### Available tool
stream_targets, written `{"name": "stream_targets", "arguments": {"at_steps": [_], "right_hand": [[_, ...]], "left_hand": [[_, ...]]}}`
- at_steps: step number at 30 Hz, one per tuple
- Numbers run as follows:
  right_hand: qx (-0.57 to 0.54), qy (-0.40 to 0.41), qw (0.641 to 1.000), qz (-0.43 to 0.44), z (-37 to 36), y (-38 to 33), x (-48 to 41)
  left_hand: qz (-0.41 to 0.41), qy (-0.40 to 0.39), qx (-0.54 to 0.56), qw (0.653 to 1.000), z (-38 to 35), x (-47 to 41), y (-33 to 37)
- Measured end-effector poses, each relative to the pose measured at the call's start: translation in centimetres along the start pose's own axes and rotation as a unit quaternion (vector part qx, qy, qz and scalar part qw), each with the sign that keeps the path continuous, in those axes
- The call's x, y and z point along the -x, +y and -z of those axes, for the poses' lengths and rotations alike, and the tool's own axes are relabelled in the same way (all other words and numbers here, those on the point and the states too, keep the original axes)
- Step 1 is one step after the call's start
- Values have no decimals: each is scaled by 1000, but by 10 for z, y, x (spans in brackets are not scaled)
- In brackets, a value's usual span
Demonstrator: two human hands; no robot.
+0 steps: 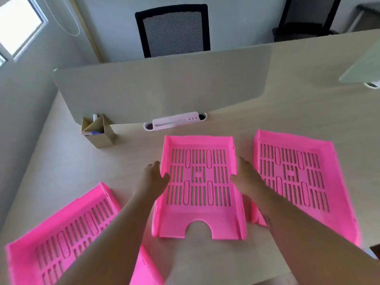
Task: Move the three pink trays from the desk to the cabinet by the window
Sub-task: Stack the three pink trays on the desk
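Left hand (153, 175) and right hand (245, 175) flank the middle tray (198, 210) — each grip open; thumbs touching its side walls.

Three bright pink trays, the middle tray (198, 188) among them, are showing slotted bases. The desk (267, 120) is looking pale beige, the chair (173, 31) black with grey mesh.

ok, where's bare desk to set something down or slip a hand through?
Bare wood: between the cardboard pen holder and the left pink slotted tray; also behind the right pink tray. Crowded: both hands fill the gaps flanking the middle pink tray.
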State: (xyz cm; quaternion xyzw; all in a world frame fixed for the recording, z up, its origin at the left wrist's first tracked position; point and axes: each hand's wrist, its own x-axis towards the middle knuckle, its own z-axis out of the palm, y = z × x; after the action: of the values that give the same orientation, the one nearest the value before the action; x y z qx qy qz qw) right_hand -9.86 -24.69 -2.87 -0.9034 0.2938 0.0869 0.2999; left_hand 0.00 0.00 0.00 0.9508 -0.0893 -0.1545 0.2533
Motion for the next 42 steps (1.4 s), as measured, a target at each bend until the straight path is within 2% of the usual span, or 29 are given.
{"name": "stream_targets", "arguments": {"at_steps": [4,9,25,32,35,39,42], "right_hand": [[25,-26,999,-32,-7,10,1],[66,-17,998,-2,-6,11,-6],[28,-76,993,89,4,28,-18],[24,-53,994,91,0,28,-13],[12,-35,995,88,12,20,-5],[13,21,997,78,42,11,2],[2,77,996,46,66,25,6]], "left_hand": [[57,-21,-18,998,-15,6,-6],[142,7,6,990,-24,9,-15],[229,83,46,969,-46,58,-9],[216,86,51,971,-50,63,-14],[183,90,20,979,-40,63,-11],[75,122,-11,990,-23,46,11],[-29,95,-15,995,-29,27,46]]}}
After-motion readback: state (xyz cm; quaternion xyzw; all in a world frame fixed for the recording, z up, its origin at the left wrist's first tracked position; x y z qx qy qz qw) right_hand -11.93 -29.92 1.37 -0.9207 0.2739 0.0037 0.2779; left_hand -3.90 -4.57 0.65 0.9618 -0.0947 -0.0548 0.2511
